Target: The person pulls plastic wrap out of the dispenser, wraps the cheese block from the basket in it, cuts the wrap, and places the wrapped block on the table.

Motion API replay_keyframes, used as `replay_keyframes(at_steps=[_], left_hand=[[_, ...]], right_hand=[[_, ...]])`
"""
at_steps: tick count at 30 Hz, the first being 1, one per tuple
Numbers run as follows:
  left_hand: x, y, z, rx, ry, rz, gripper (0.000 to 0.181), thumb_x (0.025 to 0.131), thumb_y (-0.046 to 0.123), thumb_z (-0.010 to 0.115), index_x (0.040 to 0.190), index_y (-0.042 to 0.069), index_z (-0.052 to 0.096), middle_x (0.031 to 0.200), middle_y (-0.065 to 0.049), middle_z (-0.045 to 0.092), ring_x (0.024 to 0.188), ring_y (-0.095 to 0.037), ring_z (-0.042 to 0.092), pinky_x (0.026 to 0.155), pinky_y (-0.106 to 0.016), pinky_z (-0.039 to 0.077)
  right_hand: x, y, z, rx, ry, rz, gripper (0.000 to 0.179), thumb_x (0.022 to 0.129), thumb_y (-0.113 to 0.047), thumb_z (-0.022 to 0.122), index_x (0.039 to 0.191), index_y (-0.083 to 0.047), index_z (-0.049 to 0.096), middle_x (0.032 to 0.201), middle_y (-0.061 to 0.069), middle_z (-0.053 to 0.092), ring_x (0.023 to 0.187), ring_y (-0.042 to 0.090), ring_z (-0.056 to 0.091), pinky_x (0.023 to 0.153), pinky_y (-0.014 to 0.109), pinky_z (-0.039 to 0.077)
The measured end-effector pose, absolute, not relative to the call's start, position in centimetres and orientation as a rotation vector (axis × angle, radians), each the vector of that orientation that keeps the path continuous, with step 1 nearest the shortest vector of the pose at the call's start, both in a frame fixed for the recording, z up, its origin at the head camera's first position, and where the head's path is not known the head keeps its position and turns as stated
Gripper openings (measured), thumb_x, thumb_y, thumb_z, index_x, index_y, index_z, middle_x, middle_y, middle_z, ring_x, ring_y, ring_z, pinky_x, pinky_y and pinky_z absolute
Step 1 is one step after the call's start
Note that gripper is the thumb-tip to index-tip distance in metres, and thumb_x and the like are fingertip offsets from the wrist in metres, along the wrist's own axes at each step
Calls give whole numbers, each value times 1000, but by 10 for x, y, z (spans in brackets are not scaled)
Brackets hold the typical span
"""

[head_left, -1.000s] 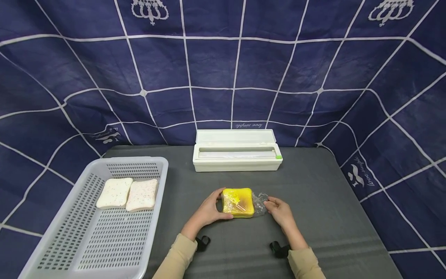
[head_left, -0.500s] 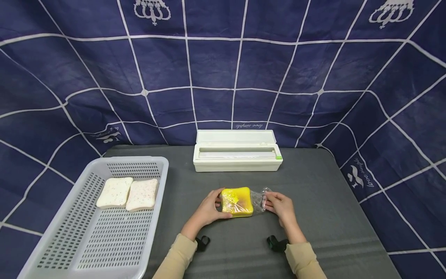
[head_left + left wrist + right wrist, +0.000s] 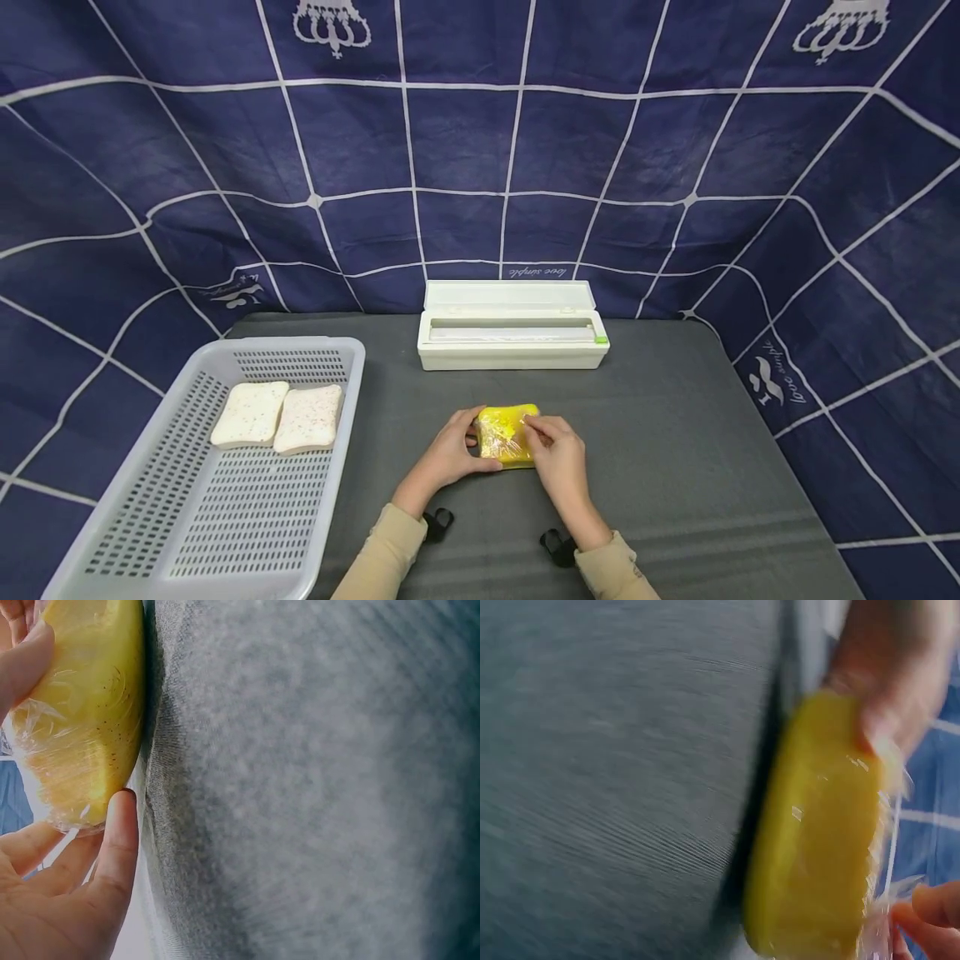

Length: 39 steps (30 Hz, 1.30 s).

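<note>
A yellow toast-shaped slice [image 3: 501,433] wrapped in clear cling film lies on the grey table in the head view. My left hand [image 3: 450,450] grips its left side, thumb at the near edge and fingers round the far edge. In the left wrist view the film looks wrinkled over the slice [image 3: 101,712], at whose end the left fingers [image 3: 120,832] press. My right hand [image 3: 560,458] pinches the loose film end over the slice's right part, which it partly hides. The right wrist view shows the film [image 3: 877,919] at the right fingertips, somewhat blurred.
A white cling film box [image 3: 513,354] with its lid raised stands at the table's back. On the left, a pale perforated basket [image 3: 341,467] holds two whitish slices, one plain-looking [image 3: 250,414] and one speckled [image 3: 309,419]. Blue cloth [image 3: 465,142] hangs behind the table.
My right hand has moved left, carrying the film end from beside the slice to over its top. Earlier the film was stretched out to the right. The left hand keeps its grip.
</note>
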<state>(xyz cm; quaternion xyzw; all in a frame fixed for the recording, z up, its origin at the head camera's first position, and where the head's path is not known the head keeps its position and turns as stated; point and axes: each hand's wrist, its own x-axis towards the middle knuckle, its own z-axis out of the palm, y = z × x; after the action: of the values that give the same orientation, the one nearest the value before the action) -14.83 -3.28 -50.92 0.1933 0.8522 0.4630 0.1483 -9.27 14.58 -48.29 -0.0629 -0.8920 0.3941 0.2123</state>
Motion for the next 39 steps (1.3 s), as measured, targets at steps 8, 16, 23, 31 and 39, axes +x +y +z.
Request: replay_keyframes(at_steps=[8, 16, 23, 31, 39], left_hand=[[-146, -33, -510, 547, 2451, 1348, 100, 73, 34, 88, 150, 1, 34, 133, -17, 50, 109, -25, 59, 91, -39, 54], [-146, -34, -509, 543, 2419, 1377, 104, 73, 34, 89, 152, 1, 30, 138, -19, 47, 117, -31, 57, 96, -43, 52], [-145, -33, -507, 544, 2403, 1380, 104, 73, 31, 89, 152, 0, 29, 140, -20, 47, 119, -32, 56, 97, -44, 51], [-144, -32, -510, 543, 2444, 1366, 105, 74, 34, 87, 153, -2, 27, 138, -20, 50, 120, -32, 54, 97, -44, 52], [-146, -46, -500, 417, 2346, 1449, 91, 85, 32, 78, 155, 4, 27, 151, -22, 39, 127, -40, 51, 100, -49, 49]], right_hand=[[-70, 116, -496, 230, -2633, 507, 36, 82, 5, 70, 116, 14, 64, 124, 27, 59, 112, 39, 59, 87, 43, 56], [-70, 124, -478, 169, -2599, 749, 32, 86, 11, 61, 118, 11, 66, 125, 26, 63, 115, 39, 63, 84, 43, 58], [-85, 136, -481, 244, -2683, 834, 41, 89, 7, 57, 130, 10, 58, 136, 25, 58, 128, 38, 54, 102, 50, 47], [-81, 125, -489, 281, -2881, 895, 51, 100, -6, 49, 145, 13, 36, 153, 30, 34, 146, 44, 27, 118, 59, 21], [-91, 156, -469, -111, -2606, 1230, 42, 94, -2, 57, 136, 2, 56, 138, 24, 56, 127, 39, 55, 102, 52, 47]])
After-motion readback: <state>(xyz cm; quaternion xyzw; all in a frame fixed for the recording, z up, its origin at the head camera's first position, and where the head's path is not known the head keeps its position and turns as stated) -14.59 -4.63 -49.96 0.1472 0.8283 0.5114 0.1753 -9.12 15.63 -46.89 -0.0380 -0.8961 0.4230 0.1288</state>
